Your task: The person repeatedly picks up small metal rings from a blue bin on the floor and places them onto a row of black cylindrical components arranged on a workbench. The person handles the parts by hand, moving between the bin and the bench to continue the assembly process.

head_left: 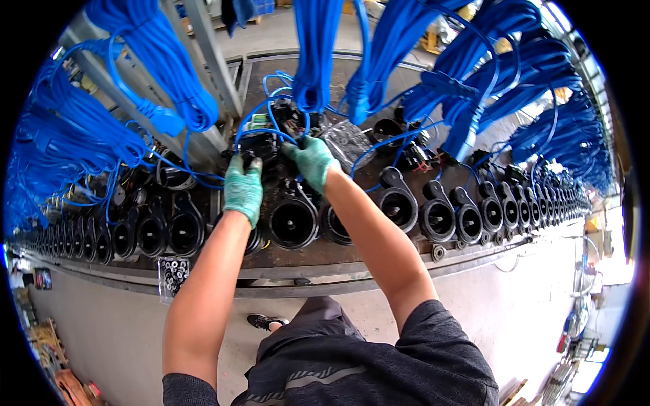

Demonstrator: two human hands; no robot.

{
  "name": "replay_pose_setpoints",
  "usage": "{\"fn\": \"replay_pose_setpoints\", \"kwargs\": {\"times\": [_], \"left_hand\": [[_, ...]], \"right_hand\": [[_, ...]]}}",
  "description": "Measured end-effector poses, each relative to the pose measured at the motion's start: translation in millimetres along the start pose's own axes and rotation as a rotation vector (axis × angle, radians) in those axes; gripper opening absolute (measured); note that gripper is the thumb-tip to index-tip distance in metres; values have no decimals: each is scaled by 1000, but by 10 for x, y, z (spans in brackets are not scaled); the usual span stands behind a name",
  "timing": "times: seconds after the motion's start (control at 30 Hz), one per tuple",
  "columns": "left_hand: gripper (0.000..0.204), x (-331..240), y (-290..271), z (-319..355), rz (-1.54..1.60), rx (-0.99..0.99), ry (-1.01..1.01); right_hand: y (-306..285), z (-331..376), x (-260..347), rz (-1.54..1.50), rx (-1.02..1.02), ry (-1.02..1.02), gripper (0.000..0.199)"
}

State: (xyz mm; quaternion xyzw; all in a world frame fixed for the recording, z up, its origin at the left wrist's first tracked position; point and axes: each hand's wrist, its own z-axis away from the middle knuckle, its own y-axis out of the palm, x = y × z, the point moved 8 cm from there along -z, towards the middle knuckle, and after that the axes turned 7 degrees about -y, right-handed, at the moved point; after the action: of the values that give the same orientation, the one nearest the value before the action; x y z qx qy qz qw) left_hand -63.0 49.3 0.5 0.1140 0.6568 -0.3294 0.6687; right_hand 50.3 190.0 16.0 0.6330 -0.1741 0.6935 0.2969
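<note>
Touching black unit (259,145), bench (342,254) centre, beyond round housings (293,223): left hand (244,188). Curled beside blue cable (305,126): right hand (313,162). Both grips unclear. Unit probably rigid, hefty; best cupped by sides.

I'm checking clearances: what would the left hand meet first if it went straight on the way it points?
Probably the black part just ahead of the left hand; depth is unclear, so they may already touch.
</note>
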Motion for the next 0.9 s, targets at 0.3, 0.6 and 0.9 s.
{"fn": "replay_pose_setpoints", "kwargs": {"times": [0.3,0.6,0.9], "left_hand": [[29,-42,26,127,574,122,-364],[25,240,-15,123,562,93,-440],[29,53,156,179,603,158,-385]], "right_hand": [[47,-23,99,97,89,-227,34],[121,-147,-117,363,65,-206,34],[42,-224,-226,365,-45,-182,34]]}}
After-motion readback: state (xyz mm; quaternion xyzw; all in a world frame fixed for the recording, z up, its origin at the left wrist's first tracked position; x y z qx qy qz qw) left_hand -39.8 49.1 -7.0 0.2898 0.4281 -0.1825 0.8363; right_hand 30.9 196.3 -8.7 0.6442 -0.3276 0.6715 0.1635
